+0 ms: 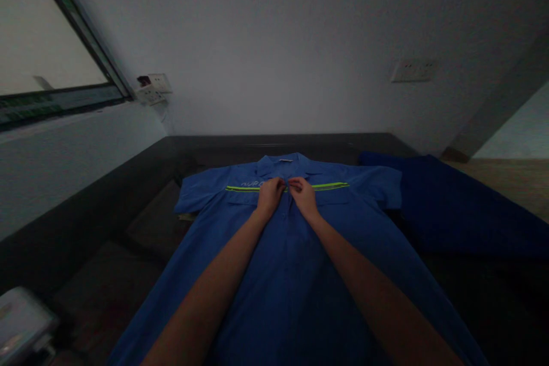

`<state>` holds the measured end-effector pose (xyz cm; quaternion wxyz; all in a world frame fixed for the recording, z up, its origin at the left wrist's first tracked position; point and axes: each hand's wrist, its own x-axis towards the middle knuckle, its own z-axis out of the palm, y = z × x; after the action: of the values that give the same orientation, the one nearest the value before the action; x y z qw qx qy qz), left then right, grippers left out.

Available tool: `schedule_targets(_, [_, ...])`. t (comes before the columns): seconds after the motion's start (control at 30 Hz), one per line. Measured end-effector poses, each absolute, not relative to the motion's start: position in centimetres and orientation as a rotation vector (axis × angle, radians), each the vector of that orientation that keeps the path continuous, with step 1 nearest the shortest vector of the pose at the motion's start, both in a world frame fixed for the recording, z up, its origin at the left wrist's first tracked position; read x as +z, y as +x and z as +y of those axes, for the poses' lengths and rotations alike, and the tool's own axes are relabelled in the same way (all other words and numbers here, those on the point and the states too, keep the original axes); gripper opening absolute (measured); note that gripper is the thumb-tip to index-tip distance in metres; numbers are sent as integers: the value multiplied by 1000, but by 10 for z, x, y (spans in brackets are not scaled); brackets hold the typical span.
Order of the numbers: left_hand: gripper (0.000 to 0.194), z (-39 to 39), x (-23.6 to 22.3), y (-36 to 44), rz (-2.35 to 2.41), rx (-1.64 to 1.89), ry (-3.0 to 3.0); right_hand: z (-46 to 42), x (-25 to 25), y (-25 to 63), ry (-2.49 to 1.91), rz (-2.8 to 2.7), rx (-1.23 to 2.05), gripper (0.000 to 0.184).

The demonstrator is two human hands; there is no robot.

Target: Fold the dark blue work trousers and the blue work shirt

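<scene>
A blue short-sleeved work shirt (266,251) lies spread out front side up, its collar toward the wall. A yellow-green stripe (330,186) crosses the chest, and pale lettering sits above it on the left. At the middle of the chest, my left hand (271,193) pinches the front edge of the shirt. Close beside it, my right hand (303,195) pinches the other side of the same front opening. The fingertips of both hands almost meet; whether a button is between them is too small to tell.
Dark blue cloth (446,206) lies to the right of the shirt. A pale, box-like object (23,320) stands at the lower left. The wall behind carries sockets (414,70), with more sockets (154,88) near the window at the left.
</scene>
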<state>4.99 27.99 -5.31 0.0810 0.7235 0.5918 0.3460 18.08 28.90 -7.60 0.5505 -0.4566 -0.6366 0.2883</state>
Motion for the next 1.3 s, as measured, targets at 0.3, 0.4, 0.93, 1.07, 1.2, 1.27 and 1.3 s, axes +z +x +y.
schedule_targets(0.3, [12,283,-52,50,1751,1133,2105,312,-66,199,-1119,-1703,525,14])
schedule_targets(0.4, [12,284,-52,50,1744,1136,2098,315,-69,200,-1119,-1748,500,15])
schedule_targets(0.93, [11,285,-52,48,1677,1082,2113,319,-67,203,-996,-1888,551,14])
schedule_targets(1.07, [10,284,-50,51,1689,1093,2107,319,-70,203,-1004,-1862,552,15])
schedule_targets(1.2, [27,282,-50,52,1644,1143,2081,319,-74,200,-1041,-1833,532,16])
schedule_targets(1.27, [31,281,-51,51,1600,1176,2079,318,-74,197,-1049,-1835,524,17])
schedule_targets(1.3, [31,280,-52,50,1583,1190,2083,317,-74,196,-1050,-1839,522,18])
